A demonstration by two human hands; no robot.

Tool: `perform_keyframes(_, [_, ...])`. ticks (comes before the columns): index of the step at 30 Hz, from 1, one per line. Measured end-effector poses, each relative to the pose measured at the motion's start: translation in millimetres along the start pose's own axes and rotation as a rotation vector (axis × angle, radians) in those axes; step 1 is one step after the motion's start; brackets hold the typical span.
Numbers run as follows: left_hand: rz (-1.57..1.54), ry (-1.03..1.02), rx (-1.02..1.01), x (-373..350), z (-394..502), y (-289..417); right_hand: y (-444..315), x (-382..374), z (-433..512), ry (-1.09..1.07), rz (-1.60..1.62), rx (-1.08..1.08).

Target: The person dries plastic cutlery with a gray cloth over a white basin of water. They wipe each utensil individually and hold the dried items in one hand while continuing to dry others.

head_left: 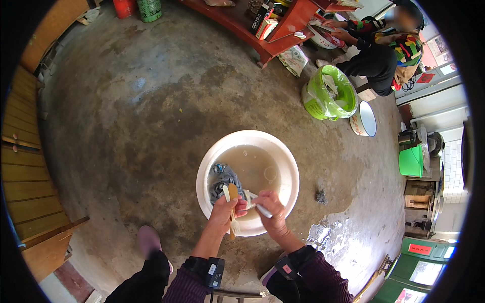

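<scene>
A white basin (291, 166) of cloudy water stands on the floor before me. My left hand (221, 212) is over its near edge, gripping a flat wooden utensil (233, 190) together with a pale fork (235, 226) whose tines point down. Closed around a white-handled utensil (264, 211), my right hand (272, 213) is just to the right. A pale, wet-looking piece (249, 197) lies between the two hands; whether it is cloth or the utensil's head I cannot tell. Wet grey cloth (225, 180) sits bunched at the basin's left side.
A dark scouring ball (321, 196) lies on the concrete floor right of the basin. Farther off are a lined green bin (312, 104), an enamel bowl (365, 119) and a red wooden stand (288, 26). Another person (379, 60) sits at upper right. Wet floor (341, 242) shines at lower right.
</scene>
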State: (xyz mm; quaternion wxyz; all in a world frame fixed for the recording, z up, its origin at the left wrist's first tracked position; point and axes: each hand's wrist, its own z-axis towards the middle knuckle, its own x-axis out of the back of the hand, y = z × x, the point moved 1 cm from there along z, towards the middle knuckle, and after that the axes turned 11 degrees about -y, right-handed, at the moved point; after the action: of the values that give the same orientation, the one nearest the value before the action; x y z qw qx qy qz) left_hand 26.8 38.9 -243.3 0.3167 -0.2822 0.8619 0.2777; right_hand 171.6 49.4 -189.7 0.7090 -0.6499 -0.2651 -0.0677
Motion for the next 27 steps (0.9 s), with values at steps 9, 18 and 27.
perform_keyframes(9, [0.012,-0.057,-0.081,4.1,-0.3,0.6,-10.2,-7.8,-16.0,-0.364,-0.257,0.195])
perform_keyframes(18, [-0.070,-0.212,-0.157,4.3,3.2,6.7,-23.3,9.3,-3.9,-0.088,-0.064,0.046])
perform_keyframes(27, [0.192,-0.124,-0.135,-2.2,3.8,-1.6,-4.6,28.2,10.2,-0.100,-0.073,-0.558])
